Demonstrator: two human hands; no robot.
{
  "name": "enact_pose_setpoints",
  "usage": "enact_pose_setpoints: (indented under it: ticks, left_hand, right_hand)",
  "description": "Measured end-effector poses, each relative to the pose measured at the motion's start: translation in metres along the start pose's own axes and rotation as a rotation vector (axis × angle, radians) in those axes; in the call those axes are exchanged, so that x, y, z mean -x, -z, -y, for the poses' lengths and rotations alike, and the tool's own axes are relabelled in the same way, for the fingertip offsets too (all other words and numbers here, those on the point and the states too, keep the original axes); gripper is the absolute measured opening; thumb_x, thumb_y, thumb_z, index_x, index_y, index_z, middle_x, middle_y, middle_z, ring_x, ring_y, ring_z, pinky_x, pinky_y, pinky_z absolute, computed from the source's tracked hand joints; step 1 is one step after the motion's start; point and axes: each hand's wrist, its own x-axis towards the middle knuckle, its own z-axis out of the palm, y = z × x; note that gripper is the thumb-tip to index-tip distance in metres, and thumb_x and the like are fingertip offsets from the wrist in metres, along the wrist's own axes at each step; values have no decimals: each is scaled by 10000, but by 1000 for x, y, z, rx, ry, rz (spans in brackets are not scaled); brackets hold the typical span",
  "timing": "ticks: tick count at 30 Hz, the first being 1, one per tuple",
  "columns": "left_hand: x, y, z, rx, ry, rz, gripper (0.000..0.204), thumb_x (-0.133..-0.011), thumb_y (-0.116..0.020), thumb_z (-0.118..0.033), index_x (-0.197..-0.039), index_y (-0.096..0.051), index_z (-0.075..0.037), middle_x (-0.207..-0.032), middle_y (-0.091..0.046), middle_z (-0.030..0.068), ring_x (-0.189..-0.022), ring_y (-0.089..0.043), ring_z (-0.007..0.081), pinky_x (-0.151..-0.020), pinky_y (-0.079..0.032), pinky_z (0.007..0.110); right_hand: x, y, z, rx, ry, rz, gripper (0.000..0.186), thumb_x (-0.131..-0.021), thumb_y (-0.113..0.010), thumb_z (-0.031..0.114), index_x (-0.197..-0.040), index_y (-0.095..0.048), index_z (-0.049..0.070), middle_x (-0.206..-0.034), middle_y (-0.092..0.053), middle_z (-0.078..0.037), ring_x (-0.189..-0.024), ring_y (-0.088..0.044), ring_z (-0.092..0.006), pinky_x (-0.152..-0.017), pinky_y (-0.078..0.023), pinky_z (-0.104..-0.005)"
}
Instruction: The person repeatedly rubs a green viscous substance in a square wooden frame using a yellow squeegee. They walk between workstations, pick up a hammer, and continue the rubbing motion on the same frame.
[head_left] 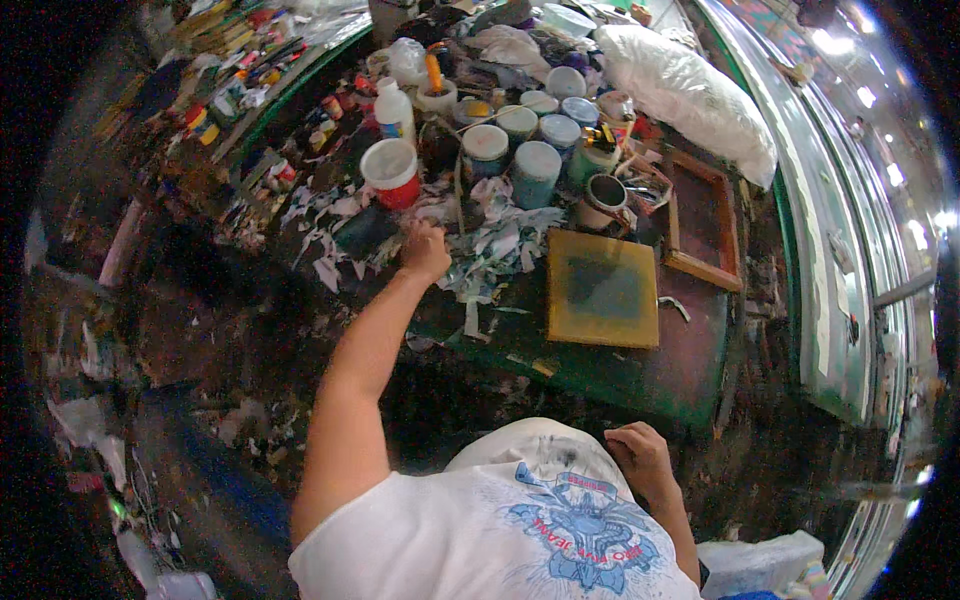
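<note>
Nearest, toward five o'clock, the right hand (645,458) is held beside the white shirt (470,535); whether its grip is closed on anything cannot be told. Toward eleven o'clock, the left hand (427,252) is stretched over the counter (600,372); its fingers are curled, but their tips are hidden, so whether anything is clamped cannot be told. At its three o'clock, torn, crumpled, pale grey-green scraps (505,245) are strewn. At its eleven o'clock, a white-and-red tub (391,173) is seen, its contents unclear. Beyond, at two o'clock, pale-topped jars (536,178) are crowded, partly overlapped.
</note>
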Motion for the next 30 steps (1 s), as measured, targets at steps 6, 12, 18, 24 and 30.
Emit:
enact_pose_setpoints:
  ticks: [6,12,18,24,30]
  left_hand:
    - [-28,4,-32,-83,-40,58,358,-922,-880,-333,-1176,-847,-83,-1261,-783,207,-1375,-629,434,-1180,-506,571]
    - [-37,-11,-8,219,31,30,424,-924,-855,-236,-1314,-784,-87,-1135,-792,203,-1133,-749,442,-1024,-596,559]
    - [-61,21,-16,372,-158,-1,319,-935,-832,-181,-1242,-818,-96,-1125,-747,202,-1152,-740,436,-993,-597,548]
    - [-67,139,-40,289,-340,64,173,-1027,-734,-144,-1147,-840,-79,-1108,-707,189,-1076,-727,450,-901,-587,549]
    - [-36,218,-78,373,-442,2,201,-1084,-691,-121,-1211,-822,-36,-1053,-701,199,-974,-702,439,-827,-553,523]
  right_hand:
    - [36,-13,5,15,-152,-125,231,-916,-854,-43,-1123,-842,60,-1024,-819,-148,-929,-800,-329,-802,-638,-427]
    - [56,-27,8,-59,-178,-161,206,-900,-876,35,-1099,-845,80,-1010,-811,-136,-909,-785,-365,-812,-636,-469]
    - [59,-22,19,-12,-245,-137,196,-923,-861,-18,-1107,-838,43,-1021,-811,-153,-920,-797,-345,-793,-637,-428]
    - [67,-15,7,2,-195,-102,228,-892,-863,43,-1110,-816,88,-940,-777,-143,-888,-756,-386,-791,-615,-488]
    - [75,14,-22,9,-164,-36,238,-901,-842,34,-1132,-832,90,-978,-788,-140,-940,-764,-383,-813,-619,-493]
